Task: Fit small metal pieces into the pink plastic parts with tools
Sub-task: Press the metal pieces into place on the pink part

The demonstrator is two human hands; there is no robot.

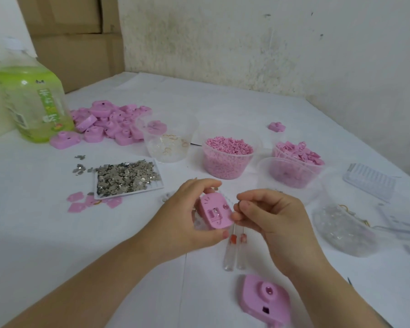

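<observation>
Two hands meet over the table (pixel 57 233). L hand (pixel 182 221) grips the pink part (pixel 215 213) by its edges, slotted face tilted up twd the R, long axis running roughly away from the person. R hand (pixel 273 216) sits just beside the part's R edge, fingers curled, pinching a thin metal bit (pixel 238 204) too small to ID. R hand's nearer the slot, so the insert prob. goes leftward. Clear-handled tools (pixel 233 252) below; can't tell if held.

Soft even light; edges warped, blurry
</observation>
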